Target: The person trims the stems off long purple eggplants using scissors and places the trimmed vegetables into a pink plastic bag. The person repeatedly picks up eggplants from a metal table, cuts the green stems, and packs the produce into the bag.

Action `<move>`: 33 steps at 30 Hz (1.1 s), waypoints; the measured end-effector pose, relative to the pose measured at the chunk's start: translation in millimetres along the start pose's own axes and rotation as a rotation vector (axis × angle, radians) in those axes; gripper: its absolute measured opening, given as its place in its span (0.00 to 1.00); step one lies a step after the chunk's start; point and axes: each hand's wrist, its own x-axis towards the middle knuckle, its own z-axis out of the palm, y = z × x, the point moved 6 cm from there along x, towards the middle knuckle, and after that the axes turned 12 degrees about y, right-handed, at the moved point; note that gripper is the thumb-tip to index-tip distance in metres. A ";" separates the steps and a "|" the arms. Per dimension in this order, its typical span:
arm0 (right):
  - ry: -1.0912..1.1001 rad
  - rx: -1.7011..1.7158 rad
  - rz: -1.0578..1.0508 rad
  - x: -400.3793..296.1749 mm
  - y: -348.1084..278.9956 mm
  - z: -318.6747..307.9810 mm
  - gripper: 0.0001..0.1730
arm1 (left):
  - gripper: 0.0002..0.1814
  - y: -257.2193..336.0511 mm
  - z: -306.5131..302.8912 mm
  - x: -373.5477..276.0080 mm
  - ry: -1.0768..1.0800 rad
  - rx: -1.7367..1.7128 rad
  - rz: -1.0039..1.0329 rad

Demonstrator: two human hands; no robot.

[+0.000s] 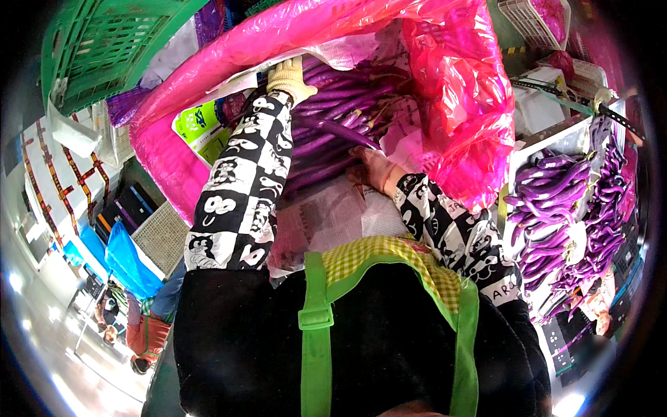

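Long purple eggplants [333, 99] lie in a container lined with pink plastic film [458, 104] and printed paper [333, 213]. My left hand [291, 81], in a cream knitted glove, rests at the far left end of the pile, fingers pointing away and thumb out to the right; whether it grips anything is unclear. My right hand [376, 169] is at the near right side of the pile, by the tip of one slanting eggplant; its fingers are partly hidden and dark. A yellow-green printed packet or sheet [200, 127] is at the left wall beside my left sleeve.
A green plastic crate [120, 52] stands at upper left. More eggplants [552, 208] lie on a white surface at right, near another person's hand [599, 307]. White crates [531, 21] are at upper right. People [148, 333] and a blue bag [130, 260] appear at lower left.
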 end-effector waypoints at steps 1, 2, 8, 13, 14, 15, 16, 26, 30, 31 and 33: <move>0.165 0.310 0.272 -21.9 -7.0 16.2 0.14 | 0.61 5.5 -6.6 4.4 -0.019 0.106 0.017; 0.214 0.192 0.264 -32.2 -11.1 19.0 0.15 | 0.62 1.4 -7.1 -3.0 -0.082 0.118 -0.048; 0.543 -0.256 -0.085 -27.5 -18.8 15.0 0.20 | 0.49 -2.1 25.6 0.3 -0.184 0.057 -0.195; 0.562 0.003 -0.068 -25.9 -12.7 19.1 0.16 | 0.47 4.4 29.6 7.3 -0.341 -0.056 -0.062; 0.544 0.143 -0.061 -36.6 -19.9 24.4 0.16 | 0.46 5.5 29.1 6.2 -0.388 -0.104 -0.042; 0.496 0.275 -0.003 -36.0 -15.6 26.7 0.16 | 0.46 6.1 26.8 2.6 -0.442 -0.162 -0.030; 0.445 0.415 0.053 -27.8 -9.3 27.0 0.16 | 0.45 7.1 25.5 1.8 -0.491 -0.215 -0.013; 0.490 0.424 0.050 -24.0 -22.8 29.9 0.21 | 0.40 27.2 6.2 -4.8 -0.847 -0.697 -0.026; 0.494 0.497 0.153 -27.6 -30.2 32.6 0.28 | 0.34 33.6 34.4 -2.1 -0.836 -0.410 -0.012; 0.457 0.517 0.175 -27.1 -33.1 33.4 0.30 | 0.34 36.1 35.9 -5.2 -0.913 -0.421 -0.109; 0.403 0.556 0.201 -21.7 -35.5 30.5 0.33 | 0.53 43.0 42.2 -0.8 -0.981 -0.468 -0.057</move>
